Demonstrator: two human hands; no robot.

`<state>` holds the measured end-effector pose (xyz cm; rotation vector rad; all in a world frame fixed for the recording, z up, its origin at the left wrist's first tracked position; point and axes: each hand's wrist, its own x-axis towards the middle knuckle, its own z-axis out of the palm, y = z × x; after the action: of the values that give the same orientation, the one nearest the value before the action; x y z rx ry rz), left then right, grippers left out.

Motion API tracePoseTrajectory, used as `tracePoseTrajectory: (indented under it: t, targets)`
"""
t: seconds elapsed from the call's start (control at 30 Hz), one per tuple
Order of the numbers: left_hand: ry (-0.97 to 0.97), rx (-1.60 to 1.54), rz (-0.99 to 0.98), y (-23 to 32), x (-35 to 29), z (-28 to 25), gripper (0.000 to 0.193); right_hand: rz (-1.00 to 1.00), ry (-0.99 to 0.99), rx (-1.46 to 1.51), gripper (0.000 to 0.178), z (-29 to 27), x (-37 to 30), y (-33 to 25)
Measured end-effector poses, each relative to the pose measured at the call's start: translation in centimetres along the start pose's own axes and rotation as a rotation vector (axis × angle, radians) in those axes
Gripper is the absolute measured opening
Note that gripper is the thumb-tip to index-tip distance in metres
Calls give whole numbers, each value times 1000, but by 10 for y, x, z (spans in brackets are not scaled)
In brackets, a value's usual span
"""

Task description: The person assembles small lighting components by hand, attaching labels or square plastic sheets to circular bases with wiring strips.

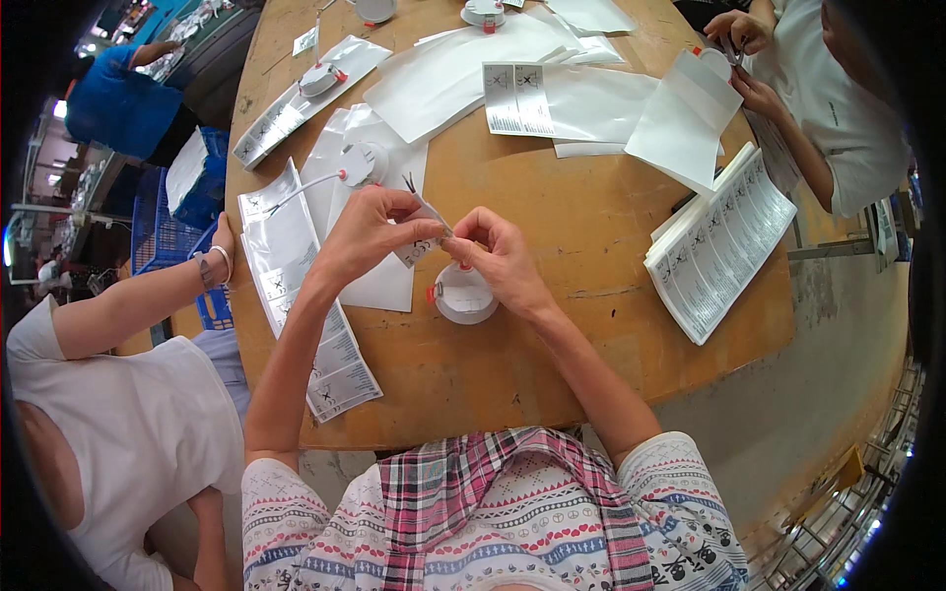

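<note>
Over the wooden table, my left hand (372, 234) pinches a small printed white label (410, 254) at a cable whose bare wire ends (411, 183) stick up beyond my fingers. My right hand (501, 258) closes its thumb and forefinger on the other side of that label, close to the left fingertips. Just below my hands lies a round white light fitting (467, 299) with red clips, partly covered by the right hand. Another round fitting (364, 164) with a cable rests on white sheets, left of my left hand.
Silver label sheets (340, 369) lie along the left edge. A thick stack of label sheets (721, 246) sits at right. White backing sheets (463, 74) and more fittings (318, 80) spread across the far side. One co-worker's hand (225, 241) touches the left edge; another person (838, 108) works at right.
</note>
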<state>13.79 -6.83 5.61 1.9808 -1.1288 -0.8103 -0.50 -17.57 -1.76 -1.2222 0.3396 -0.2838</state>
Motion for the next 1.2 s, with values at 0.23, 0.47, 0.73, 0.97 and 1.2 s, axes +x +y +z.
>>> tracePoseTrajectory:
  t: [0.23,0.47,0.73,0.97,1.2]
  targets:
    - [-114,-5,-119,-8,1,1,31,4,-53,-13,16,-5,2,0]
    - [-70,-28,-47,0,-2,6,21,-17,-132,-59,14,-3,2,2]
    - [-58,-12,30,-1,-1,5,20,-11,-151,72,12,-7,4,4]
    - [-3,-113,-2,-16,-2,10,17,-25,-131,70,13,-10,5,-3]
    - [99,84,162,-6,-14,14,11,101,-264,51,12,-25,4,-20]
